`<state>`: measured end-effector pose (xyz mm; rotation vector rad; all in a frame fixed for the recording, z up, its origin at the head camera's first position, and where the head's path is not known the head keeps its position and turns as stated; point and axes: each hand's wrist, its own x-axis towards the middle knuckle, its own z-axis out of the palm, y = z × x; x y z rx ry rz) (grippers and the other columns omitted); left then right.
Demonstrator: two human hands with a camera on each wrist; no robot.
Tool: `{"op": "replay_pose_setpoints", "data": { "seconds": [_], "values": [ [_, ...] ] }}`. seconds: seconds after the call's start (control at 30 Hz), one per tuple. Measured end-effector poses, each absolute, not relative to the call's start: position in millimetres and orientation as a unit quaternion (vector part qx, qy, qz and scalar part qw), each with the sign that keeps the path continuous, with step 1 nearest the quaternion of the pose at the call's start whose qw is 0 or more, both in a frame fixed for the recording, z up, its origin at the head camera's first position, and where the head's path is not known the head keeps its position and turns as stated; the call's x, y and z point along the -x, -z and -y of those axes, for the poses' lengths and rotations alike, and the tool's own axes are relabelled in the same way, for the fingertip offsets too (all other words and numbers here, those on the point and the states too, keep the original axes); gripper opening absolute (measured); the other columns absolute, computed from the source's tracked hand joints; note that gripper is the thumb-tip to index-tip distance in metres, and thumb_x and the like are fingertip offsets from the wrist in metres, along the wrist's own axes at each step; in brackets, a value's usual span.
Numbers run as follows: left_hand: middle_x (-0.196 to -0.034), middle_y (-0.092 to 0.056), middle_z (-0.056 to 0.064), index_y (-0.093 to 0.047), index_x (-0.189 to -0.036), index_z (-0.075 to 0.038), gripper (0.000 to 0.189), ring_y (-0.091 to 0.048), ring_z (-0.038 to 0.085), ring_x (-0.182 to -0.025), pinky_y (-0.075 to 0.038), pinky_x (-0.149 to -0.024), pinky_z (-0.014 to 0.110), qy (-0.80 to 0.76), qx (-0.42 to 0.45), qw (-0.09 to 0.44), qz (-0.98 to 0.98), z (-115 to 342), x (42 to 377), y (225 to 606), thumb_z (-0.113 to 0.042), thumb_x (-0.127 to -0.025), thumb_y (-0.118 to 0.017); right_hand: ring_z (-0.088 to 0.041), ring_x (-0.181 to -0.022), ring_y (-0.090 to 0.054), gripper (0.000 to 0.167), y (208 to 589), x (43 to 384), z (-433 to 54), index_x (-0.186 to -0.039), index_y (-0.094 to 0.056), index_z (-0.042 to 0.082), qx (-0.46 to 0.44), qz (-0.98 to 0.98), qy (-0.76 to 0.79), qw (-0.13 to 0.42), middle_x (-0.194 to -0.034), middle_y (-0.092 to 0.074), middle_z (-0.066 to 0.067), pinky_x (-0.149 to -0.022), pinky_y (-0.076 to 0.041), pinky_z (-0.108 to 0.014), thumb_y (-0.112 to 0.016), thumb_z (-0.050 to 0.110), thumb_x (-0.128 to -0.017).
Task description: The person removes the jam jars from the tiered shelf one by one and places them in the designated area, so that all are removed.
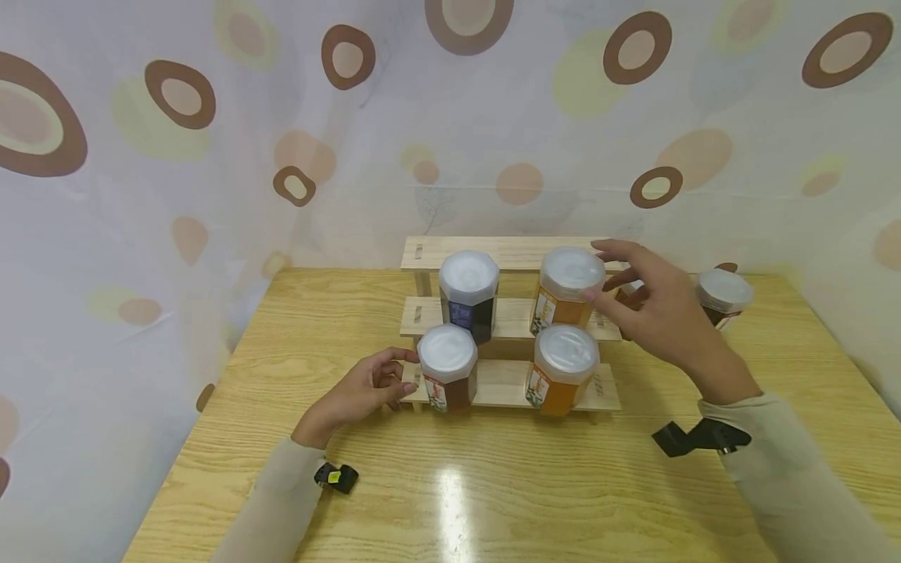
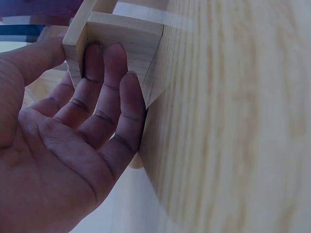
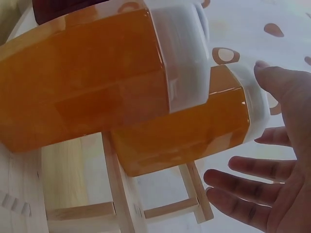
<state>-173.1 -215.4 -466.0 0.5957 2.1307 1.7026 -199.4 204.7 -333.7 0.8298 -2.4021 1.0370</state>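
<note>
A stepped wooden rack (image 1: 507, 309) holds several eight-sided jars with translucent white lids. On its middle step are a dark jar (image 1: 469, 293) at left and an orange jar (image 1: 568, 285) at right. The lowest step carries a reddish-brown jar (image 1: 448, 367) and another orange jar (image 1: 561, 367). My left hand (image 1: 366, 385) grips the left end of the lowest step, thumb along the board and fingers (image 2: 114, 73) curled behind it. Beside the upper orange jar, my right hand (image 1: 655, 305) has its fingers spread and its thumb close to the lid (image 3: 252, 97).
Another dark jar (image 1: 725, 297) stands on the wooden table (image 1: 317, 313) to the right, behind my right hand. A wall covering (image 1: 450, 117) with brown and yellow circles rises behind the rack. The rack's top step (image 1: 493, 252) is a bare board.
</note>
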Motion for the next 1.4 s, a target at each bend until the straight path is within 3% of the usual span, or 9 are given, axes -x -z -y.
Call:
{"op": "replay_pose_setpoints", "data": {
  "seconds": [0.3, 0.6, 0.83, 1.0, 1.4],
  "values": [
    [-0.086, -0.059, 0.009, -0.051, -0.141, 0.002, 0.045, -0.064, 0.028, -0.076, -0.061, -0.068, 0.039, -0.601, -0.206, 0.176, -0.752, 214.5, 172.4, 464.9, -0.003, -0.099, -0.067, -0.014, -0.080, -0.067, 0.065, 337.0, 200.2, -196.9, -0.146, -0.056, 0.011, -0.295, 0.865, -0.359, 0.191, -0.118, -0.069, -0.006, -0.062, -0.051, -0.015, -0.084, 0.009, -0.087],
    [-0.087, -0.060, 0.010, -0.051, -0.142, 0.002, 0.045, -0.065, 0.027, -0.077, -0.061, -0.068, 0.039, -0.601, -0.201, 0.179, -0.752, 215.6, 171.3, 463.2, -0.004, -0.100, -0.067, -0.022, -0.079, -0.068, 0.073, 335.1, 199.3, -188.1, -0.147, -0.053, 0.010, -0.279, 0.882, -0.331, 0.187, -0.114, -0.069, -0.008, -0.057, -0.052, -0.022, -0.088, 0.017, -0.084],
    [-0.087, -0.060, 0.009, -0.050, -0.142, 0.002, 0.045, -0.064, 0.026, -0.077, -0.061, -0.068, 0.039, -0.601, -0.202, 0.178, -0.753, 216.2, 170.7, 463.4, -0.002, -0.100, -0.066, -0.020, -0.068, -0.062, 0.079, 331.7, 197.1, -181.4, -0.146, -0.054, 0.010, -0.261, 0.897, -0.298, 0.194, -0.106, -0.070, -0.008, -0.054, -0.052, -0.030, -0.092, 0.027, -0.080],
    [-0.086, -0.059, 0.009, -0.051, -0.141, 0.002, 0.045, -0.063, 0.025, -0.076, -0.061, -0.068, 0.038, -0.603, -0.202, 0.177, -0.751, 216.6, 170.4, 463.2, -0.002, -0.100, -0.066, -0.018, -0.071, -0.060, 0.083, 330.8, 197.3, -176.6, -0.144, -0.055, 0.010, -0.257, 0.900, -0.279, 0.213, -0.100, -0.069, -0.006, -0.055, -0.048, -0.034, -0.095, 0.034, -0.075],
    [-0.086, -0.058, 0.009, -0.051, -0.141, 0.002, 0.044, -0.063, 0.026, -0.076, -0.061, -0.068, 0.038, -0.603, -0.199, 0.178, -0.752, 216.3, 169.9, 462.8, -0.003, -0.101, -0.066, -0.019, -0.071, -0.061, 0.074, 336.4, 201.2, -171.8, -0.134, -0.062, 0.007, -0.252, 0.891, -0.267, 0.266, -0.089, -0.071, -0.008, -0.054, -0.045, -0.037, -0.093, 0.033, -0.073]
  ]
}}
